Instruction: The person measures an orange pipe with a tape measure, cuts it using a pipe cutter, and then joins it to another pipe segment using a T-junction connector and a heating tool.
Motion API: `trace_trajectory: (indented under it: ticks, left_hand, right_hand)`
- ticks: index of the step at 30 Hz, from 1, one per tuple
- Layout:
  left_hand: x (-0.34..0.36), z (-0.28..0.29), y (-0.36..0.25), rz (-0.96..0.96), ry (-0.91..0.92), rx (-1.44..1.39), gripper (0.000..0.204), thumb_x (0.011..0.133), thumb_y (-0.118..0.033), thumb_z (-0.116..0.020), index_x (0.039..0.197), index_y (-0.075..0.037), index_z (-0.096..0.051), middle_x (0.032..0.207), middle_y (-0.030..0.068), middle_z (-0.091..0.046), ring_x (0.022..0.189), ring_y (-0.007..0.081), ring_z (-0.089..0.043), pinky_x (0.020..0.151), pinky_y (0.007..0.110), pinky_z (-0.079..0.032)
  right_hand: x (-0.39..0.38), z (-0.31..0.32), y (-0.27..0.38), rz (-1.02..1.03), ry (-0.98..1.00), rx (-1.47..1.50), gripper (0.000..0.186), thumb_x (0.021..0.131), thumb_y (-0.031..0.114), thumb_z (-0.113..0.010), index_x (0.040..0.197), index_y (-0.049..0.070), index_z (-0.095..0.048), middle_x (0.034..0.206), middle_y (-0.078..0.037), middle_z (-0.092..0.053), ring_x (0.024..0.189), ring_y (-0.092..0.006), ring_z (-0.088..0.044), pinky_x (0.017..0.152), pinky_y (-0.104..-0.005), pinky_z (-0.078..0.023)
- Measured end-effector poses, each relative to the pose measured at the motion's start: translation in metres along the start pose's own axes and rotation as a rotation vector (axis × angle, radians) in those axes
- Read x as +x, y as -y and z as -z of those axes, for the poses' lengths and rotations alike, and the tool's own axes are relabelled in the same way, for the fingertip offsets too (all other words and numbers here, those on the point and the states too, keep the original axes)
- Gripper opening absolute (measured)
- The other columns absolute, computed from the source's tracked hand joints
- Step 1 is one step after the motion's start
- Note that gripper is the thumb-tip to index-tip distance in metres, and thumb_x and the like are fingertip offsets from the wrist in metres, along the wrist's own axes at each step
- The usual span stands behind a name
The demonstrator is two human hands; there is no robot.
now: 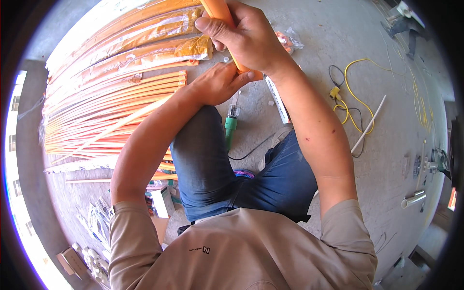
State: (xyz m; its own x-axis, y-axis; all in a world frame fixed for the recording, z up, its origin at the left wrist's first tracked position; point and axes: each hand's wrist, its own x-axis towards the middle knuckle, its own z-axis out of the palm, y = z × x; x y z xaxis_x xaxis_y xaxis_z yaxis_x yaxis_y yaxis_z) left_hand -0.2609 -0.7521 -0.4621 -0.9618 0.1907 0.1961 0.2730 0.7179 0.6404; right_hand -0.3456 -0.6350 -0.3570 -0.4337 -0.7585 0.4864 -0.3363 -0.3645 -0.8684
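Observation:
Both hands are on an orange plastic pipe (pixel 218 10) that runs past the top edge of the view. My right hand (pixel 252 38) is closed round its upper part, the thumb lying across it. Lower down, my left hand (pixel 217 83) grips the pipe near its bottom end, thumb stretched along it; some of its fingers are hidden. Below the hands, between my knees, a green-handled tool (pixel 231 126) with a metal tip and a dark cord lies on the floor. A long white box (pixel 280 104) with dark print is beside my right forearm.
Many orange pipes (pixel 111 113) lie in rows at left, with wrapped bundles (pixel 145 53) beyond them. At right are a yellow cable (pixel 349 67), a white tube (pixel 369 123) and a metal cylinder (pixel 413 199). White fittings (pixel 94 263) sit at lower left. Another person (pixel 408 24) is at far right.

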Motion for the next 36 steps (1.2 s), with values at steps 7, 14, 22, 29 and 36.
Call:
trace_trajectory:
  ticks: [7,14,22,29,36]
  left_hand:
    - [0.0,-0.002,0.003,-0.017,-0.126,0.144,0.054,0.104,-0.052,-0.045,0.108,0.0,-0.059,0.08,0.0258,-0.066,0.082,0.0429,-0.066,0.079,0.053,-0.05]
    - [0.002,0.003,-0.01,-0.007,-0.163,0.134,0.054,0.104,-0.052,-0.045,0.108,-0.001,-0.059,0.08,0.0234,-0.068,0.083,0.0425,-0.067,0.077,0.053,-0.051]
    - [0.003,0.005,-0.013,0.162,0.045,-0.005,0.039,0.099,-0.04,-0.062,0.108,-0.003,-0.066,0.086,0.018,-0.071,0.087,0.0359,-0.069,0.08,0.046,-0.052]
    - [0.003,0.01,-0.021,0.256,0.132,-0.049,0.044,0.097,-0.045,-0.064,0.106,-0.002,-0.068,0.085,0.0167,-0.071,0.087,0.0318,-0.069,0.08,0.045,-0.051]
    - [0.009,0.023,-0.032,0.455,0.251,-0.025,0.053,0.096,-0.053,-0.063,0.1,0.0,-0.069,0.081,0.0151,-0.069,0.079,0.0279,-0.067,0.075,0.043,-0.051]
  right_hand:
    - [0.008,-0.01,0.003,0.053,-0.079,0.028,0.041,0.099,0.037,-0.068,0.111,-0.002,-0.064,0.085,-0.004,-0.061,0.079,-0.013,-0.056,0.069,-0.0271,-0.048]
    - [0.005,0.001,0.003,-0.042,-0.029,-0.028,0.04,0.099,0.04,-0.066,0.105,0.001,-0.062,0.08,0.0,-0.056,0.073,-0.0111,-0.051,0.065,-0.0254,-0.046]
    - [0.006,0.007,0.001,-0.231,0.114,0.084,0.035,0.1,0.037,-0.065,0.106,0.003,-0.063,0.078,0.001,-0.053,0.069,-0.0091,-0.05,0.06,-0.0239,-0.046]
    - [0.004,0.014,-0.024,-0.149,0.037,0.051,0.031,0.098,0.026,-0.068,0.112,-0.001,-0.063,0.084,-0.002,-0.063,0.078,-0.0103,-0.06,0.075,-0.0273,-0.052]
    - [0.005,0.025,-0.029,-0.209,0.075,-0.048,0.034,0.1,0.027,-0.066,0.117,-0.002,-0.062,0.091,-0.005,-0.068,0.085,-0.0134,-0.065,0.083,-0.0299,-0.053]
